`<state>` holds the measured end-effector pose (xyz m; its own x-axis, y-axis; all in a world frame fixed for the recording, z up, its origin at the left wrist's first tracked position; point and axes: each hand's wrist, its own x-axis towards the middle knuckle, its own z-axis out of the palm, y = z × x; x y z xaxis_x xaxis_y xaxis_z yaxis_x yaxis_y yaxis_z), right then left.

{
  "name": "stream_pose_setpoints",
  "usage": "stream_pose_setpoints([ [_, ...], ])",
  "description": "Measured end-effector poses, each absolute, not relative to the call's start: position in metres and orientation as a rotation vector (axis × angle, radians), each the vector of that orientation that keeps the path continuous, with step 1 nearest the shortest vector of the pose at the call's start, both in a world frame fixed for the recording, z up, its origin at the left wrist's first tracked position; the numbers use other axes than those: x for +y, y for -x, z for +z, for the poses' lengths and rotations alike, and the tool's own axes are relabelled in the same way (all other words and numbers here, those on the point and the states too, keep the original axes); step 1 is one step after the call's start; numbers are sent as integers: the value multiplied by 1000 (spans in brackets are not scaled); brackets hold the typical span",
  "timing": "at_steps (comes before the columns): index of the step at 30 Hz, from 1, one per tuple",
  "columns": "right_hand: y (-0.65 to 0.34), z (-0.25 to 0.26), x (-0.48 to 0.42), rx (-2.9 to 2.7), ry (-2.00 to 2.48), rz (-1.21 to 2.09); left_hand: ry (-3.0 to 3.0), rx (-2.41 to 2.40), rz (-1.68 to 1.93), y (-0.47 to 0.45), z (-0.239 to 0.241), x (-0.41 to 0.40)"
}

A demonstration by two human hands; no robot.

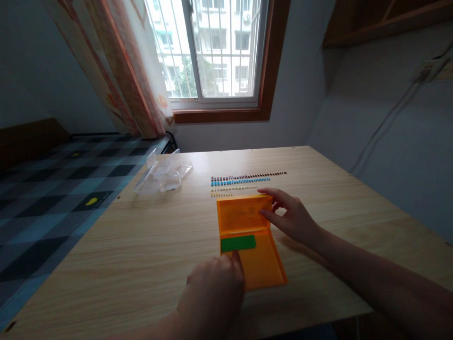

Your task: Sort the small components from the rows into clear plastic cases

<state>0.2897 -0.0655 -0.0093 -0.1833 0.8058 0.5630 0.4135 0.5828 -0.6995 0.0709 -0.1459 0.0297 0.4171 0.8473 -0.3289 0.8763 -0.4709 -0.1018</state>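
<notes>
The orange box (264,267) is spread open on the wooden table (141,250), near its front edge, and its raised lid (240,212) is pinched at the right side by the right hand (292,215), thumb inside, fingers over the top edge! Down below, the near left corner is covered by the left hand (214,288), fingers curled, the index fingertip set just below a flat green piece (238,242); whether anything is clamped there cannot be told. The green piece is laid in the base, up against the hinge side. Just beyond the lid, four rows are lined up: dark pieces (248,176) farthest, then blue pieces (240,182), pale pieces (231,189) and a short line of yellow pieces (221,195). Clear plastic packaging (170,172) is left crumpled at the far left.
</notes>
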Motion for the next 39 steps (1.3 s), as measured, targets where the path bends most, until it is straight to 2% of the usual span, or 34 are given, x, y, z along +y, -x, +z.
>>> stream_pose_setpoints([
  [28,-288,-5,-67,-1799,988,506,-2543,1518,-537,-73,34,-142],
  [39,-288,-5,-66,-1796,974,499,-2615,1390,-432,-73,31,-139],
])
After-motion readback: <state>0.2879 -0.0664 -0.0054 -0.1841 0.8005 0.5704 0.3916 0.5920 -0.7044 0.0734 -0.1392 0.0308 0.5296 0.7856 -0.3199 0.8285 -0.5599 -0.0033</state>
